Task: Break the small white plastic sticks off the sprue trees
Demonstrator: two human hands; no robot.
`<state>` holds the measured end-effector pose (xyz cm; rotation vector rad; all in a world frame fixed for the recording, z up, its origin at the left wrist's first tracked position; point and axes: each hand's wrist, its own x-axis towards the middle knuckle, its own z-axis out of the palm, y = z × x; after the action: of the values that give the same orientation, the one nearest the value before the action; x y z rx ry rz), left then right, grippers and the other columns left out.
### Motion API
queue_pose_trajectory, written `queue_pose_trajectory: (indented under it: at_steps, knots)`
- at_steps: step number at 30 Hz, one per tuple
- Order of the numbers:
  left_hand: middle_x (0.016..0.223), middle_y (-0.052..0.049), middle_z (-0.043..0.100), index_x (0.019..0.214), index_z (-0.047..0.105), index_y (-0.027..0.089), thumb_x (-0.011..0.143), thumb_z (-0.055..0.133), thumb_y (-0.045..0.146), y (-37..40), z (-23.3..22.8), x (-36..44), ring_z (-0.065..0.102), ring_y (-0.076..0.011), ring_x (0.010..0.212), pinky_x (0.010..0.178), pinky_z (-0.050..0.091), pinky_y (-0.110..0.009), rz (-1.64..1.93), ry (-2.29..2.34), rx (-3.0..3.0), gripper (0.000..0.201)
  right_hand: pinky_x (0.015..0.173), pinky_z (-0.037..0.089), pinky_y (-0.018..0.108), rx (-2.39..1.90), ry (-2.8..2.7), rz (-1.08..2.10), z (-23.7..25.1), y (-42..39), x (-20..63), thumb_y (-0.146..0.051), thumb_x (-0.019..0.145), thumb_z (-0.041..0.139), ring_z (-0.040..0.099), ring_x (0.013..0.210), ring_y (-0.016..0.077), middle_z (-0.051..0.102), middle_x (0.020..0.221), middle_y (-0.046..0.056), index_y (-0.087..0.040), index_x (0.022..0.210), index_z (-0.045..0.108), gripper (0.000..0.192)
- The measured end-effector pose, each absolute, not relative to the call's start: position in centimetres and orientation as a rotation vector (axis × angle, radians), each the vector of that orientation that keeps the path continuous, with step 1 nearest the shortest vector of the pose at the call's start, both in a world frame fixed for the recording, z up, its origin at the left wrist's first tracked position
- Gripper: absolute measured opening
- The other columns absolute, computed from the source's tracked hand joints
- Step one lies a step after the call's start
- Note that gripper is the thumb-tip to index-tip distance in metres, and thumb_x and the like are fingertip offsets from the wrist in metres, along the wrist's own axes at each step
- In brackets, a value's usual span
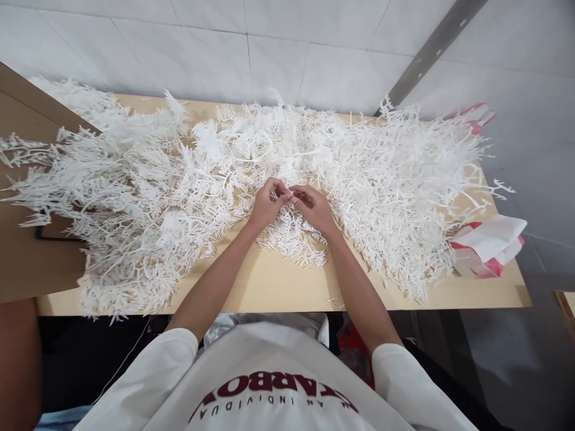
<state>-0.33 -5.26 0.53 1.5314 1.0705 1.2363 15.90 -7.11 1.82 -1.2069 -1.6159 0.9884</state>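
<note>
My left hand [269,202] and my right hand [311,206] meet fingertip to fingertip over the middle of the table. Both are closed in a pinch. Whatever lies between the fingertips is too small to make out. Under and just in front of them is a small heap of short white plastic-looking sticks [299,244]. White branching sprigs [148,191] pile up widely to the left of my hands, and more branching sprigs [386,191] spread to the right and behind.
The light wood table [485,296] backs onto a tiled wall [215,54]. A cardboard box [40,257] stands at the left end. A white and red plastic bag [487,245] lies at the right end. A grey metal post [431,54] rises behind. Part of another person's limb [18,359] shows at lower left.
</note>
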Motion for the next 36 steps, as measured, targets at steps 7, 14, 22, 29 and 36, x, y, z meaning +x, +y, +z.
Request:
queue_pose_trajectory:
  at_steps: [7,14,22,29,36]
  knots:
    - [0.087,-0.002,0.068,0.09,0.063,0.02,0.085,0.064,0.047,-5.5,0.8,-0.6,0.062,-0.0122,0.078,0.074,0.049,-0.025,1.124,1.057,1.657,0.028,0.073,0.054,0.032,-1.207,-1.503,1.04,1.0,-6.4,16.4,-0.053,0.08,0.067,0.064,0.081,0.0157,0.069,0.093,0.003,-0.025,0.094,0.071,0.032]
    - [0.094,-0.004,0.069,0.101,0.061,0.019,0.084,0.066,0.037,-5.5,0.7,-0.3,0.064,-0.0116,0.084,0.076,0.052,-0.023,1.135,1.049,1.66,0.025,0.075,0.047,0.03,-1.232,-1.672,0.809,1.1,-6.6,16.1,-0.055,0.09,0.051,0.056,0.08,0.0142,0.06,0.092,0.003,-0.022,0.089,0.06,0.034]
    - [0.085,0.0,0.071,0.087,0.067,0.019,0.082,0.061,0.023,-5.5,0.4,0.1,0.064,-0.0116,0.075,0.074,0.05,-0.024,1.105,1.202,1.832,0.009,0.086,0.045,0.035,-1.154,-1.803,0.794,1.3,-6.7,16.2,-0.051,0.095,0.043,0.054,0.093,0.0173,0.054,0.095,0.005,-0.022,0.087,0.055,0.032]
    - [0.08,0.0,0.068,0.083,0.061,0.019,0.082,0.06,0.02,-5.1,0.7,-0.2,0.061,-0.0116,0.073,0.071,0.049,-0.025,1.172,1.258,1.699,0.002,0.085,0.051,0.034,-1.127,-1.766,1.01,1.2,-6.8,16.5,-0.056,0.086,0.058,0.059,0.103,0.0185,0.059,0.119,0.006,-0.025,0.085,0.063,0.031]
    - [0.085,0.0,0.067,0.091,0.061,0.021,0.089,0.058,0.041,-5.3,0.5,-0.3,0.06,-0.0112,0.077,0.074,0.046,-0.024,1.087,1.15,1.72,0.02,0.087,0.052,0.032,-1.257,-1.476,0.848,0.8,-6.4,16.4,-0.054,0.088,0.055,0.061,0.103,0.0173,0.062,0.12,0.005,-0.029,0.111,0.063,0.035]
